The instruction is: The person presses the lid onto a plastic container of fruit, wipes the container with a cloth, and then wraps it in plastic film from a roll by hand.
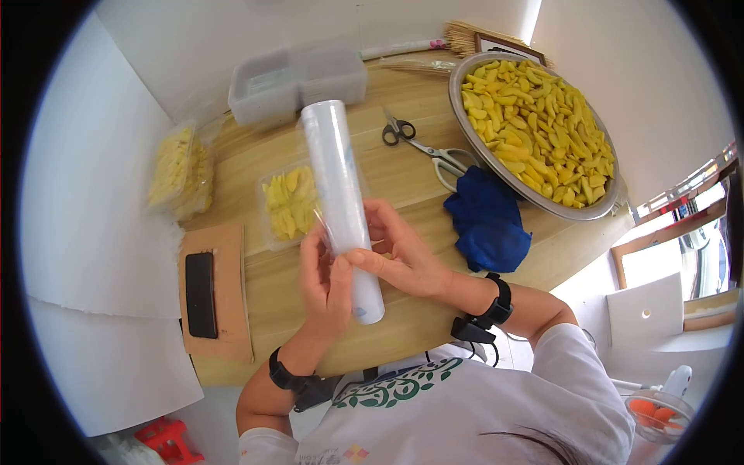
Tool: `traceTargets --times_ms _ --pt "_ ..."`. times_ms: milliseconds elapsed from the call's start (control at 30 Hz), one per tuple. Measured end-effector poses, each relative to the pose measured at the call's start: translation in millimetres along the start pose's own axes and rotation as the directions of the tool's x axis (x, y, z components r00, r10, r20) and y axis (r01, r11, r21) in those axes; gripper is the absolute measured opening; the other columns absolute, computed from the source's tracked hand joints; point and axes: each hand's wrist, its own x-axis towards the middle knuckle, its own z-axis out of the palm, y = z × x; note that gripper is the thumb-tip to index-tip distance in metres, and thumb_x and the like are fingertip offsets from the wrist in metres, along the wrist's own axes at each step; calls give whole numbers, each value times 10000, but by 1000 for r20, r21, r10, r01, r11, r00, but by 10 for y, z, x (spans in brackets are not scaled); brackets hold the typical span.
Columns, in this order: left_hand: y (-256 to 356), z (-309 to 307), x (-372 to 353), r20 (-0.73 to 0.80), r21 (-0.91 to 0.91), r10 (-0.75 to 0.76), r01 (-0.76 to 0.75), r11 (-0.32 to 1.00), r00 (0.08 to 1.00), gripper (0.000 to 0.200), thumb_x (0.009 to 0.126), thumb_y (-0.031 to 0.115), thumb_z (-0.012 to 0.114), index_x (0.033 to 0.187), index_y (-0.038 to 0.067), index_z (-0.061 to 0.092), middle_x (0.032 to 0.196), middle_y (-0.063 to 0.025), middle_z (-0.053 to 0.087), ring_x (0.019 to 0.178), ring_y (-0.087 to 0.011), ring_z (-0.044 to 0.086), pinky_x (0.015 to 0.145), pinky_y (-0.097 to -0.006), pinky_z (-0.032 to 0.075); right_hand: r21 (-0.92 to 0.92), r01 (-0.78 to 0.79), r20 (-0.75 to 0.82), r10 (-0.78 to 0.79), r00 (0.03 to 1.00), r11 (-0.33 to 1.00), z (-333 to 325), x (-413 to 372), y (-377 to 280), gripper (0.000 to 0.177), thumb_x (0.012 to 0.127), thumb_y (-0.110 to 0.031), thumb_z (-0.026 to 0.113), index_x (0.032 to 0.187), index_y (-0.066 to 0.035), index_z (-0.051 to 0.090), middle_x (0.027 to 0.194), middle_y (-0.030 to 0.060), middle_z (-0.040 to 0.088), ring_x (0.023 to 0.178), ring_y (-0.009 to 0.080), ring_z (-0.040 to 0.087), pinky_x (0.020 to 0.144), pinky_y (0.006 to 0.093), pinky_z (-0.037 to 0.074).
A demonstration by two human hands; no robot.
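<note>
Both hands hold a long roll of clear plastic film, which stands tilted over the table with its upper end leaning away. My left hand is wrapped around the left side of its lower half. From the right, my right hand grips the same roll, thumb across its front. Just behind and left of the roll lies a clear tray of yellow fruit slices, partly hidden by it. A blue cloth is crumpled to the right of my right hand.
A wide metal basin heaped with yellow slices stands back right. Near it lie black-handled scissors and light-handled scissors. Clear tubs stand behind; packed trays and a phone on cardboard are left.
</note>
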Motion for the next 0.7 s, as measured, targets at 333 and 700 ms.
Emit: traceTargets --times_ms 333,700 --pt "-5 -19 22 -133 94 -64 76 993 989 161 958 52 492 1110 4 465 1005 -57 534 856 -90 524 761 -246 456 -48 -63 -32 61 998 997 27 -5 16 596 868 -239 696 1275 14 342 1122 133 560 897 157 599 712 287 523" --pt "-62 -57 82 -147 243 101 -63 968 984 74 972 72 497 927 13 499 947 -67 535 763 -128 501 723 -267 454 -19 -93 -94 91 991 995 -9 50 60 607 851 -208 723 1261 16 334 1140 139 563 1003 162 581 815 294 493"
